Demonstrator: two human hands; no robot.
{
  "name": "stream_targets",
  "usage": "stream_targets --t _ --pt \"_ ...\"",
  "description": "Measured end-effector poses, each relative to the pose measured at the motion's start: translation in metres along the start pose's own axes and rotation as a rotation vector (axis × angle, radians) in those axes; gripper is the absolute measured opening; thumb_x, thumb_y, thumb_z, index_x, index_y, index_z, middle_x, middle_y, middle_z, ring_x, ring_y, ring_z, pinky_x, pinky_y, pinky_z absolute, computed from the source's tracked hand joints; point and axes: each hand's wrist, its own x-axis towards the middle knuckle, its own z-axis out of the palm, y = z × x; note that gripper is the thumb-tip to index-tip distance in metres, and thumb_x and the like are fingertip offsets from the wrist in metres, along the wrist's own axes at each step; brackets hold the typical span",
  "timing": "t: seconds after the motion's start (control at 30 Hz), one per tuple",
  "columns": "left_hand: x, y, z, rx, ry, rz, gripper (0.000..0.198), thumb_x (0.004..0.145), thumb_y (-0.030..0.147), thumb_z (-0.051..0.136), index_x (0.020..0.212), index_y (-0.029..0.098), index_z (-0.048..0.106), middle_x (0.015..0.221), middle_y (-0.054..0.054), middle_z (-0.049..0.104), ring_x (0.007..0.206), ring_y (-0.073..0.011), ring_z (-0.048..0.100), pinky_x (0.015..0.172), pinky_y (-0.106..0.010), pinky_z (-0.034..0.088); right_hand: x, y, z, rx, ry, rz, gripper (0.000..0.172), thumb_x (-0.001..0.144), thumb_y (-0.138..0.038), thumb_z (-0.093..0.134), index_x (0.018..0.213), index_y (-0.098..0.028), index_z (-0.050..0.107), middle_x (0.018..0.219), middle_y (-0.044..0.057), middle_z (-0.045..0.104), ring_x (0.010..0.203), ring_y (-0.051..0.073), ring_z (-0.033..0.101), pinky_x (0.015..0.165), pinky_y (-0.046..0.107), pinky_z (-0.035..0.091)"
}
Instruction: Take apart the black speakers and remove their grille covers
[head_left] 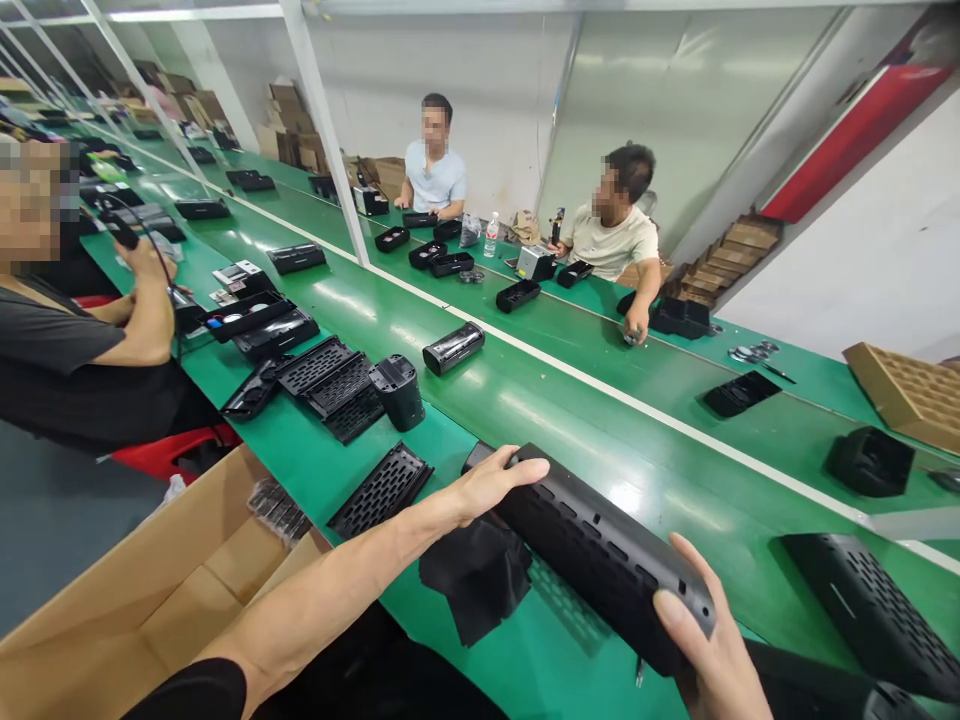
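A long black plastic housing with a row of slots along its side is held between both hands, tilted above the green table edge. My left hand grips its far left end, the thumb lying along the top. At the near right end, my right hand wraps round the housing with the thumb on its slotted face. Under the housing lies a black cloth. Left of the cloth rests a perforated black panel. Another perforated black housing lies to the right of my right hand.
A green conveyor belt runs past, carrying a black housing. More perforated panels and an upright black part stand at left. An open cardboard box is below the table's left edge. Several people sit along the line.
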Motion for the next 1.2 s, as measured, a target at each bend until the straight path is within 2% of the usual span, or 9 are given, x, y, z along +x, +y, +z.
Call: stream_targets --t 0.1,0.3,0.53,0.6,0.7,0.8,0.93,1.07,1.2 --pt "0.010 -0.005 0.004 0.090 -0.048 -0.128 0.067 0.078 0.076 0.070 0.114 0.020 0.069 0.125 -0.012 0.071 0.121 -0.0317 0.062 0.100 -0.040 0.051 0.013 0.018 -0.001 0.237 0.041 0.155 0.084 0.069 -0.060 0.086 0.143 -0.033 0.056 0.129 0.009 0.070 0.121 0.037 0.065 0.099 0.047 0.056" --pt "0.026 -0.023 0.021 -0.153 -0.097 -0.249 0.064 0.075 0.061 0.079 0.122 0.020 0.063 0.115 -0.010 0.073 0.099 -0.0255 0.068 0.072 -0.033 0.055 0.034 0.062 -0.010 0.355 0.073 0.269 0.071 0.066 -0.058 0.086 0.126 -0.026 0.067 0.128 0.009 0.072 0.123 0.040 0.065 0.098 0.047 0.059" --pt "0.050 -0.026 0.037 -0.109 -0.054 -0.239 0.063 0.077 0.068 0.074 0.113 0.017 0.066 0.107 -0.012 0.072 0.091 -0.0240 0.067 0.063 -0.031 0.055 0.047 0.060 -0.042 0.108 -0.075 0.235 0.079 0.068 -0.060 0.087 0.138 -0.036 0.059 0.146 0.002 0.063 0.136 0.031 0.056 0.111 0.038 0.048" --pt "0.058 -0.018 0.038 -0.070 -0.063 -0.218 0.070 0.080 0.074 0.069 0.121 0.018 0.065 0.118 -0.014 0.070 0.098 -0.0258 0.067 0.066 -0.032 0.056 0.064 0.055 -0.047 0.124 -0.053 0.190 0.083 0.064 -0.056 0.090 0.137 -0.030 0.060 0.142 0.008 0.065 0.130 0.034 0.060 0.112 0.044 0.048" --pt "0.054 -0.015 0.037 0.128 0.135 -0.006 0.070 0.082 0.069 0.071 0.133 0.023 0.059 0.135 -0.013 0.065 0.107 -0.0238 0.064 0.079 -0.032 0.055 0.113 0.050 -0.047 0.260 -0.037 0.137 0.073 0.063 -0.052 0.091 0.125 -0.022 0.067 0.129 0.014 0.069 0.114 0.035 0.067 0.100 0.052 0.055" --pt "0.026 -0.039 0.032 0.384 0.242 0.126 0.038 0.089 0.052 0.069 0.112 0.023 0.067 0.108 -0.004 0.073 0.091 -0.0172 0.064 0.081 -0.028 0.050 0.177 0.058 -0.042 0.334 0.067 0.118 0.065 0.061 -0.046 0.092 0.117 -0.023 0.069 0.125 0.012 0.068 0.094 0.028 0.068 0.086 0.052 0.059" --pt "-0.022 -0.104 0.028 0.716 0.103 -0.120 0.015 0.090 0.036 0.066 0.084 0.024 0.070 0.082 0.002 0.072 0.077 -0.0162 0.064 0.071 -0.028 0.043 0.239 0.082 -0.045 0.332 0.241 0.207 0.056 0.069 -0.042 0.087 0.114 -0.021 0.060 0.127 0.017 0.064 0.086 0.023 0.066 0.077 0.050 0.056" --pt "-0.029 -0.154 0.039 0.928 0.111 -0.260 0.020 0.090 0.042 0.069 0.101 0.026 0.070 0.098 -0.002 0.074 0.092 -0.0224 0.069 0.079 -0.033 0.045 0.255 0.098 -0.059 0.296 0.281 0.320 0.058 0.071 -0.048 0.085 0.112 -0.020 0.054 0.125 0.025 0.063 0.086 0.027 0.068 0.075 0.050 0.053" --pt "-0.009 -0.169 0.051 0.987 0.076 -0.269 0.024 0.090 0.043 0.068 0.103 0.023 0.071 0.107 -0.008 0.074 0.097 -0.0289 0.070 0.086 -0.040 0.047 0.249 0.097 -0.074 0.159 0.335 0.315 0.066 0.061 -0.046 0.092 0.107 -0.014 0.056 0.124 0.034 0.060 0.081 0.029 0.069 0.073 0.050 0.052"
